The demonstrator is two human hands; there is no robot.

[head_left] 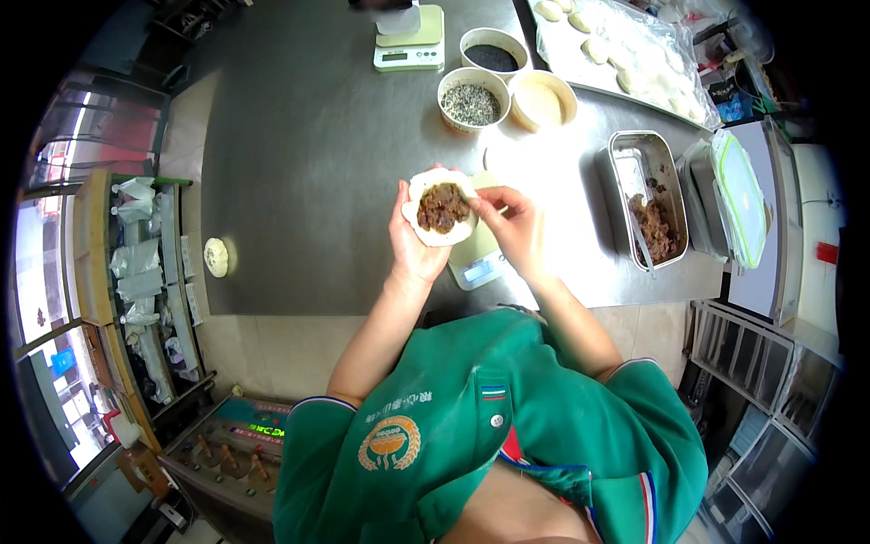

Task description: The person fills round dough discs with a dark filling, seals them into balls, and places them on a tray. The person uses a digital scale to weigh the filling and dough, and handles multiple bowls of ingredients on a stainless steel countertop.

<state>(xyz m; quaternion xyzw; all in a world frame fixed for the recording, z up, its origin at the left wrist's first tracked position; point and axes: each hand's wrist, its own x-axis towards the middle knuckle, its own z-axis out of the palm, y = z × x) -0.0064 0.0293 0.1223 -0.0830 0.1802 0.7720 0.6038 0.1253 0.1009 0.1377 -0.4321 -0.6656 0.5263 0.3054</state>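
One dough round (439,239) over the near side of the table (308,181): left hand (415,258) cups it from below, prob. to keep the meaty filling (442,208) level; right hand (513,225) grip pinches its right rim. Steel tin (611,195) w/ similar filling sits right, prob. for quick reach; tubs (467,129) far. Tabletop's shiny metal; shelving (93,254) stands left, tray (566,54) far right.

The dough (440,238) I hold is matt and smooth, and the filling (443,208) on it is rough and lumpy with a moist gloss. Before me the table (299,163) is smooth metal with a soft sheen that turns glaring under the light. The deep pan (619,204) is shiny metal; the sheet (698,77) over the tray is thin, crinkled, glossy plastic. The kitchen scale (410,61) looks like smooth plastic. My shirt (426,363) is matt woven or knitted cloth, which I can't tell.
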